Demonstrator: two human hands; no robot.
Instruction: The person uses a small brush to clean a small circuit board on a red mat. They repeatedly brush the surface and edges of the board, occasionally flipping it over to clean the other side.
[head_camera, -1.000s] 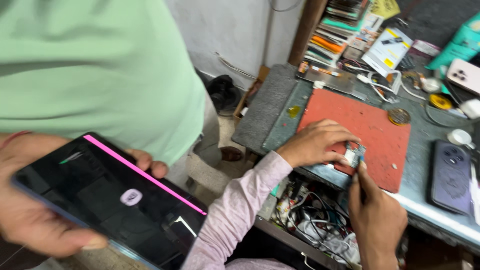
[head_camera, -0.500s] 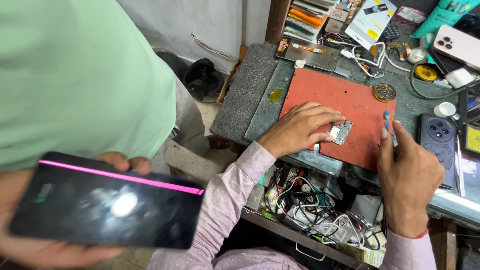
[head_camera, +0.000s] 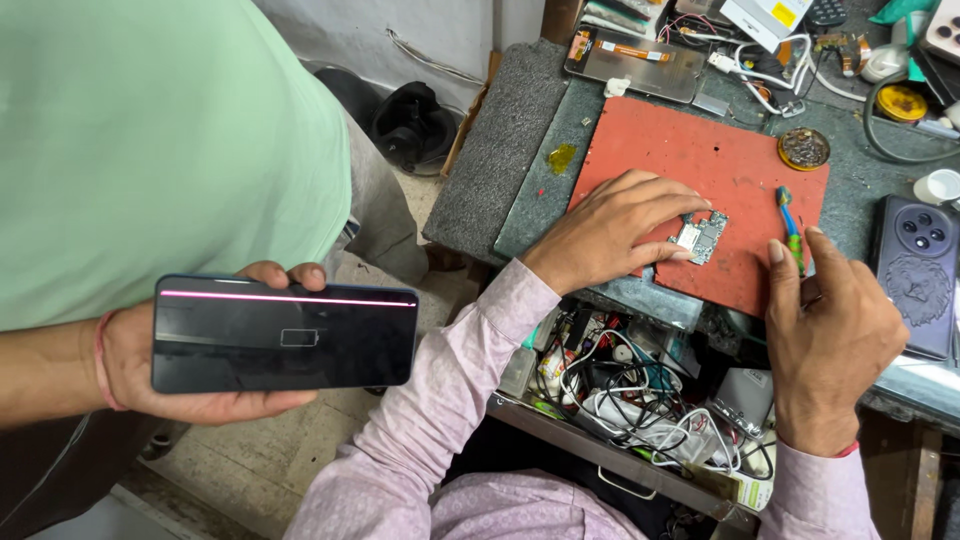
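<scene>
- Your left hand (head_camera: 610, 232) lies flat on the red mat (head_camera: 700, 160), fingers stretched forward and close together, their tips pressing on the small circuit board (head_camera: 703, 236). Held down this way, the board cannot slide on the mat, and its right half is left bare.
- The board sits near the mat's front edge, just in front of you, between your two hands.
- Your right hand (head_camera: 835, 345) grips the lower end of a green and blue brush (head_camera: 789, 222), with the thumb alongside the handle and the other fingers curled around it. The bristle end points away from you and lies just right of the board, close but not touching it.
- The mat gives a clean surface that contrasts with the board, so small parts show up on it. A round tin (head_camera: 804, 148) stands on its far right corner, near the brush and well apart from the board.
- A dark phone (head_camera: 916, 272) lies back up on the grey bench to the right of the mat, clear of your hands.
- The open drawer (head_camera: 640, 400) under the bench edge is full of tangled cables, right below your wrists.
- To your left, another person's hand (head_camera: 190, 375) holds a phone with a pink line across its screen (head_camera: 285, 332), face turned toward you. It is cradled from below, thumb and fingertips curled over its edges.
</scene>
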